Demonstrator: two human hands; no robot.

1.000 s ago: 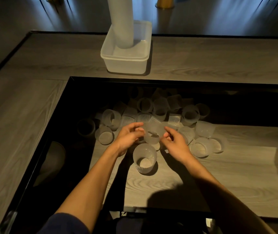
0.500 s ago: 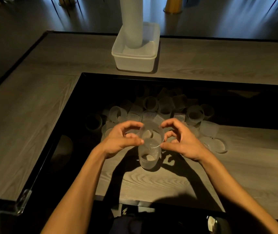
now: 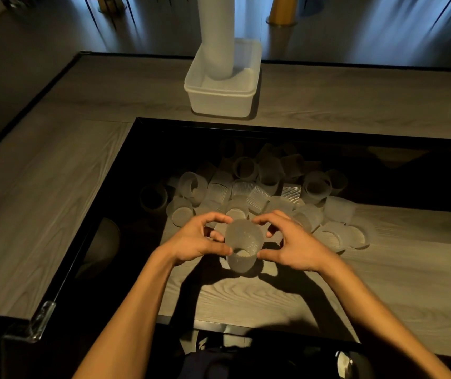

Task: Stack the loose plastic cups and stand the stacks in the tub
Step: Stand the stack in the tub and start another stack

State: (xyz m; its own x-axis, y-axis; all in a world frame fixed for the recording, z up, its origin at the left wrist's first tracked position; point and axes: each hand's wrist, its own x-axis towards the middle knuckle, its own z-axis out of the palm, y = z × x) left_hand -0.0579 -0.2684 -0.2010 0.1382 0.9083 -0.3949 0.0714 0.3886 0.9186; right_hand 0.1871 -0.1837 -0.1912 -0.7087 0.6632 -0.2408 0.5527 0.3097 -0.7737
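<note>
While the heap [image 3: 259,192] lies just behind it, a cup [image 3: 243,242] standing on the bench [image 3: 383,283] is pinched at the rim by left [image 3: 195,240] and right [image 3: 296,246] hands; being light, thin and likely crushable, it is best held gently there.

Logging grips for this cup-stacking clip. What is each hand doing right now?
Left hand: closed on the upright cup stack, from its left side.
Right hand: closed on the same stack, from its right side.
</note>
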